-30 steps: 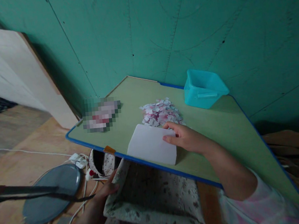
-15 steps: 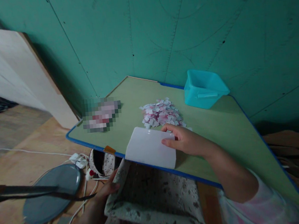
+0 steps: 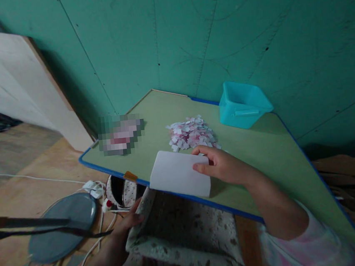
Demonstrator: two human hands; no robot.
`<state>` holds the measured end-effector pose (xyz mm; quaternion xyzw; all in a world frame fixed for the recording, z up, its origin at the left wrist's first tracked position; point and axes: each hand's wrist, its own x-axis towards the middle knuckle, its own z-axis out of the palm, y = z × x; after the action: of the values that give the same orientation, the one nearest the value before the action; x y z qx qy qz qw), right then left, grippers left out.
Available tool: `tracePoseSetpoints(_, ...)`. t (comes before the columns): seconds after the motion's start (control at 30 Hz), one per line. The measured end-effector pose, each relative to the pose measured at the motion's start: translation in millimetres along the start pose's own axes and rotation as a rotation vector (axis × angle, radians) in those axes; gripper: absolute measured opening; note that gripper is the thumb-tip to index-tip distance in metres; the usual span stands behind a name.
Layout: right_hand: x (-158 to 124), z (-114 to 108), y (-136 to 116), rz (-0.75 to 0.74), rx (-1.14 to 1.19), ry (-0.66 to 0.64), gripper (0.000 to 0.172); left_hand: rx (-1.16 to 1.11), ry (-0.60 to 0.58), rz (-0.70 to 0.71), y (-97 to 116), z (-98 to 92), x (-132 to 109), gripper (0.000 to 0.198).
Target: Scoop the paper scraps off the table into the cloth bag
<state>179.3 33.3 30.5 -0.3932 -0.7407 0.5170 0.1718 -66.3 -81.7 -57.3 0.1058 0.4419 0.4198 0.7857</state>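
Observation:
In the head view my right hand [image 3: 210,160] grips the right end of a smooth white rectangular board [image 3: 179,172], thumb on top and fingers around the edge. It rests at the table's front edge; I cannot make out its material. Just behind it lies a heap of small white and pink paper scraps [image 3: 192,133]. My left hand [image 3: 131,221] closes on the left rim of a floral cloth-covered bin [image 3: 183,253], below the table edge. Most of that hand's fingers are hidden behind the rim.
A turquoise plastic bin [image 3: 241,112] stands at the back right of the pale green table [image 3: 262,162]. A pixelated item [image 3: 123,136] lies at its left. On the floor are a grey round lid [image 3: 64,227], white cables and a power strip [image 3: 93,188]. A green wall [image 3: 168,33] stands behind.
The white board has shifted very slightly and its glossy reflection is gone. Both hands keep their holds; the whole view has moved a little.

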Motion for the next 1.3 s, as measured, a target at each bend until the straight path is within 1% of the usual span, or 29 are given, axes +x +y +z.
tracePoseSetpoints(0.1, -2, 1, -3, -0.001, -0.050, -0.013, 0.023, 0.021, 0.016, 0.033, -3, -2.8, 1, 0.059)
tracePoseSetpoints(0.2, -3, 2, -6, -0.011, -0.051, -0.019, 0.023, 0.025, 0.022, 0.028, -4, -4.0, 1, 0.059)
tracePoseSetpoints(0.37, -5, 4, -9, -0.003, -0.021, -0.017, 0.022, 0.008, 0.034, 0.051, -1, 2.0, 0, 0.058)
tracePoseSetpoints(0.43, -6, 4, -10, 0.005, 0.006, 0.002, 0.023, -0.020, 0.038, 0.043, 0, 3.5, 0, 0.058)
tracePoseSetpoints(0.53, -6, 4, -10, 0.025, 0.113, 0.045, 0.025, -0.048, 0.060, 0.021, -2, 1.5, -2, 0.058)
tracePoseSetpoints(0.6, -4, 2, -9, 0.041, 0.188, 0.091, 0.029, -0.059, 0.087, 0.004, -3, -1.6, -3, 0.060)
tracePoseSetpoints(0.7, -1, -1, -7, 0.041, 0.254, 0.187, 0.031, -0.083, 0.071, 0.011, -3, -5.4, -5, 0.062)
tracePoseSetpoints(0.77, 1, -2, -6, 0.041, 0.277, 0.224, 0.031, -0.060, 0.075, 0.017, -2, -6.7, -6, 0.063)
tracePoseSetpoints(0.83, 3, -2, -5, 0.047, 0.285, 0.218, 0.030, -0.022, 0.089, 0.010, -2, -7.5, -6, 0.064)
tracePoseSetpoints(0.9, 4, -2, -4, 0.053, 0.272, 0.187, 0.029, -0.014, 0.074, 0.002, -3, -8.5, -5, 0.063)
tracePoseSetpoints(0.97, 4, -2, -3, 0.051, 0.237, 0.187, 0.029, -0.020, 0.063, 0.001, -6, -9.8, -4, 0.062)
tracePoseSetpoints(1.07, 3, 0, -5, 0.029, 0.158, 0.272, 0.031, -0.021, 0.059, 0.031, -9, -10.9, -3, 0.059)
tracePoseSetpoints(1.13, -3, 6, -7, 0.004, 0.104, 0.335, 0.030, -0.010, 0.018, 0.053, -9, -9.7, -4, 0.057)
tracePoseSetpoints(1.2, -17, 17, -9, -0.027, 0.030, 0.404, 0.026, 0.011, 0.012, 0.044, -7, -7.4, -6, 0.059)
tracePoseSetpoints(1.27, -38, 33, -6, -0.070, -0.112, 0.547, 0.023, 0.021, 0.031, 0.027, -5, -6.4, -8, 0.061)
tracePoseSetpoints(1.3, -49, 42, -4, -0.086, -0.206, 0.579, 0.022, 0.015, 0.031, 0.021, -5, -7.2, -8, 0.061)
